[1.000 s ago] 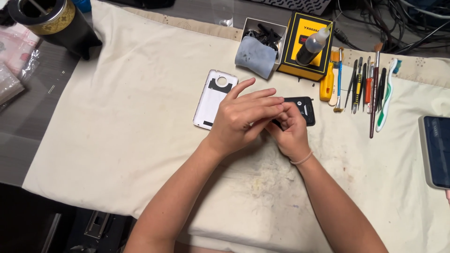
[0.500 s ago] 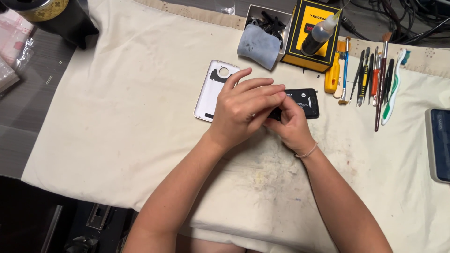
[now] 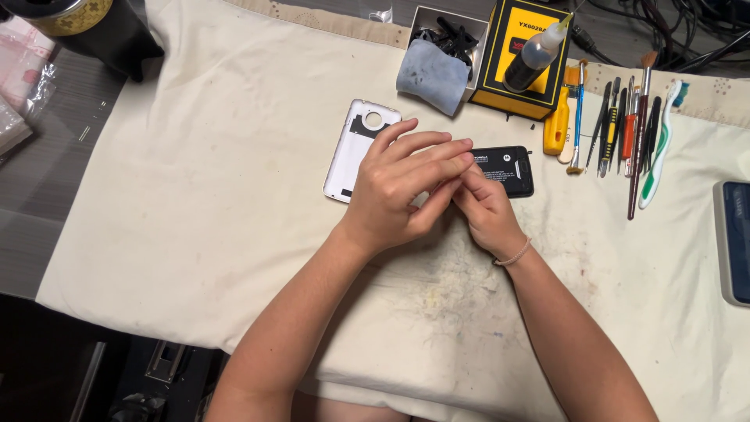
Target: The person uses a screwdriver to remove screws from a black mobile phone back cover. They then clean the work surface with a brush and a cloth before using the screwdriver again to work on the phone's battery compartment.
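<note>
My left hand (image 3: pixel 398 191) lies over my right hand (image 3: pixel 484 211) in the middle of a cream cloth (image 3: pixel 195 203). Both sets of fingertips meet at the near edge of a small black phone body (image 3: pixel 509 168) lying flat. My left fingers are stretched out and close together, and my right fingers are curled under them. What sits between the fingertips is hidden. A white phone back cover (image 3: pixel 355 144) with a round camera hole lies just left of my left hand, inner side up.
Behind the hands stand a grey tray with a blue rag (image 3: pixel 433 74), a yellow box (image 3: pixel 516 86) and a dark dropper bottle (image 3: pixel 535 55). Several screwdrivers, brushes and tweezers (image 3: pixel 625 129) lie at the right. A dark flat device (image 3: pixel 734 234) lies at the right edge, and a black canister (image 3: pixel 86 27) stands at the top left.
My hands stay pressed together at the black phone body, with only small finger movement. The view has shifted slightly.
</note>
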